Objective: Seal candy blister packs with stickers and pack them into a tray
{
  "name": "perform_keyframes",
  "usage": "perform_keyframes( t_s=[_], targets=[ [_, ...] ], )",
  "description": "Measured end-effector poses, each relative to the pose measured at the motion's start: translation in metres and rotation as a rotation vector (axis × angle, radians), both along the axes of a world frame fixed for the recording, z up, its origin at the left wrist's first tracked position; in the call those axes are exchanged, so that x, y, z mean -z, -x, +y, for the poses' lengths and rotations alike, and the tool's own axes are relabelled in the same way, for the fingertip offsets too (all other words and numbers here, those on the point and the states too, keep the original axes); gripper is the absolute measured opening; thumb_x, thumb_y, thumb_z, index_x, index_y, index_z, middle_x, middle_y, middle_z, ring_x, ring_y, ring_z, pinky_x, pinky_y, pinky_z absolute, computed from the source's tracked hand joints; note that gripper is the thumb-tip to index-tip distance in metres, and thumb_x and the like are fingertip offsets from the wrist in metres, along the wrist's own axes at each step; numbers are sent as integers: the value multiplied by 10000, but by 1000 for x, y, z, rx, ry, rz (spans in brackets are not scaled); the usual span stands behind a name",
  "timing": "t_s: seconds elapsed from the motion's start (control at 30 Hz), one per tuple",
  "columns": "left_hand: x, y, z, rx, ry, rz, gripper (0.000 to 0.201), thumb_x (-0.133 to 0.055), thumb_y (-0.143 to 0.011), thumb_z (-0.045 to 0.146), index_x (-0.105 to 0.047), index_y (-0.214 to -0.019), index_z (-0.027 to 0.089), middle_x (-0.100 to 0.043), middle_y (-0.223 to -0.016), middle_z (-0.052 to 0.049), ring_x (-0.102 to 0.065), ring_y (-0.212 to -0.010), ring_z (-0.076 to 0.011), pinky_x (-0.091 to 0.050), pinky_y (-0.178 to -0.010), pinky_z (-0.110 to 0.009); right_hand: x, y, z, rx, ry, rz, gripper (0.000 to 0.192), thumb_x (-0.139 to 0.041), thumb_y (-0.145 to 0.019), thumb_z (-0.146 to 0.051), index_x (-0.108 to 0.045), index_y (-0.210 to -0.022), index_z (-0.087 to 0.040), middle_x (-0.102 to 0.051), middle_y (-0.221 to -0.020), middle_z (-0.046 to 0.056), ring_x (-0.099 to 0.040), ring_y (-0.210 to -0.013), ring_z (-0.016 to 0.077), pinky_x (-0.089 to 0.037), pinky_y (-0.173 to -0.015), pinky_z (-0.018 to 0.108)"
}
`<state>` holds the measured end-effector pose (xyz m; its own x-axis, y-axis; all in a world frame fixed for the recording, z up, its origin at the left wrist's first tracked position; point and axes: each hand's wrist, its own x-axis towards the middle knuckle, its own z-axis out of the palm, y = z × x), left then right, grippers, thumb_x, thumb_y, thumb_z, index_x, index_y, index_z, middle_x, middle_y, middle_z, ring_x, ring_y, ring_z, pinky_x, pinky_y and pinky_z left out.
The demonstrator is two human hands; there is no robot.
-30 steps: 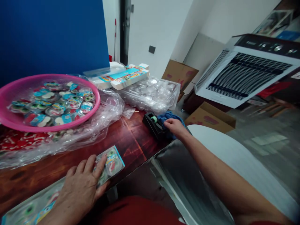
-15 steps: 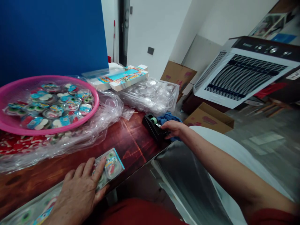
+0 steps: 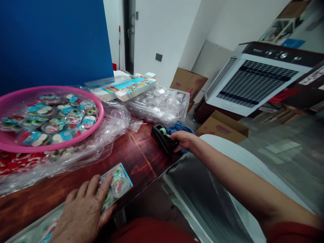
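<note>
My left hand lies across a long clear-lidded box of packaged eyeball-like sweets. Its fingers rest on the top, and the thumb grips the near side. The box runs along the table's front edge. At the end of my outstretched right arm, my right hand is closed in a pinch on the end of the clear tape at a black tape dispenser. The lower fingers are close to the dispenser's side; whether they touch it I cannot tell. A blue cloth lies just behind.
A pink basket of packaged sweets stands at the left on plastic bags. Behind are a printed carton and clear plastic trays. Cardboard boxes, a white round surface and an air cooler are at the right.
The view has shifted slightly, so most things appear a little further left. Both hands keep their places, the left on the box and the right at the tape dispenser.
</note>
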<state>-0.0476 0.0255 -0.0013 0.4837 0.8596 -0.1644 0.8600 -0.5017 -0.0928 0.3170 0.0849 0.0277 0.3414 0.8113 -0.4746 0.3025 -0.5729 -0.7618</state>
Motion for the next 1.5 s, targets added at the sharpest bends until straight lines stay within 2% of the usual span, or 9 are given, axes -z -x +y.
perform_keyframes(
  t_s=[0.13,0.33,0.57,0.77,0.97,1.07,1.27,1.33,1.5],
  targets=[
    [-1,-2,1,-2,27,10,597,-384,-774,429,-383,-1331,213,-438,-1315,-164,-439,-1114,-349,-335,-847,-469,2,9,-5,156,53,107,138,-416,-721,-71,-414,-621,-165,-451,-636,-13,-493,-606,123,-520,-607,466],
    [0,0,1,1,29,10,592,-381,-783,423,-374,-1336,211,-432,-1318,-172,-437,-1119,-352,-337,-838,-455,-6,11,0,274,91,164,164,-534,-598,-25,-454,-623,-165,-453,-633,-10,-481,-649,153,-502,-619,508],
    [5,-1,0,-23,36,8,589,-395,-779,410,-361,-1339,233,-429,-1331,-157,-436,-1129,-347,-322,-858,-471,4,19,-9,413,-43,268,136,-460,-589,-75,-371,-574,-177,-390,-599,-23,-446,-599,131,-508,-595,485],
    [8,0,2,-46,86,14,597,-410,-765,414,-356,-1338,257,-420,-1348,-136,-421,-1158,-339,-311,-878,-471,10,21,-15,441,-102,295,122,-457,-589,-113,-362,-568,-186,-366,-582,-28,-438,-591,131,-511,-587,445],
    [9,-1,3,-50,84,3,591,-407,-774,404,-354,-1341,249,-410,-1355,-141,-413,-1168,-337,-308,-886,-468,-6,16,-5,406,-38,223,160,-538,-543,-41,-447,-556,-172,-424,-601,-18,-426,-611,141,-485,-610,511],
    [9,0,2,-50,71,-10,591,-413,-772,396,-351,-1342,253,-416,-1350,-137,-416,-1160,-334,-307,-885,-467,-8,17,-5,430,-37,236,146,-534,-594,-46,-456,-585,-169,-434,-622,-19,-437,-611,136,-493,-607,468],
    [9,0,2,-53,83,-27,594,-428,-761,381,-362,-1337,250,-416,-1349,-137,-415,-1155,-332,-305,-886,-466,11,27,-14,516,-103,278,77,-530,-773,-180,-477,-726,-151,-446,-692,-30,-457,-615,95,-455,-585,277],
    [9,0,3,-52,84,-29,590,-421,-764,383,-364,-1336,251,-416,-1348,-139,-413,-1156,-335,-305,-885,-469,11,24,-13,516,-112,302,71,-537,-733,-171,-476,-702,-154,-456,-686,-24,-463,-630,107,-458,-600,294],
    [13,1,3,-46,82,-16,598,-415,-763,382,-346,-1343,255,-411,-1351,-140,-411,-1156,-342,-295,-887,-481,-5,11,-3,487,-117,360,53,-484,-598,-128,-446,-582,-160,-486,-687,18,-483,-726,175,-450,-685,480]
  ],
)
